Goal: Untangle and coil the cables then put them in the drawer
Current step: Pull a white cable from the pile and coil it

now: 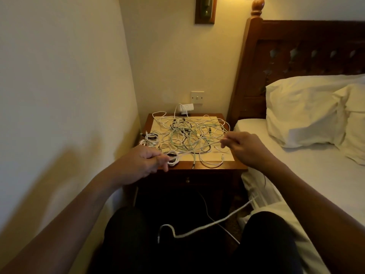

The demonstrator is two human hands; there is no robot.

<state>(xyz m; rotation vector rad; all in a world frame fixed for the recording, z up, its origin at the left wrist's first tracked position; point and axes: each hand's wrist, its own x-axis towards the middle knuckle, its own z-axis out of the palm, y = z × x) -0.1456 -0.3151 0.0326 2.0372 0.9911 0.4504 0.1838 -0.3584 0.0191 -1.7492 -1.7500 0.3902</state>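
Head view: left hand (146, 165) and right hand (243, 147) pinch one white cable (197, 150) (both grips clamped) near the front edge of the tabletop (217, 165); ease it slowly from the tangle (193, 133).

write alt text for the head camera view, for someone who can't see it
A person's left hand and right hand hold a white cable stretched between them above a wooden nightstand covered in a tangle of cables. A few coiled cables lie at its left edge, its drawer is closed, and a bed stands to the right.
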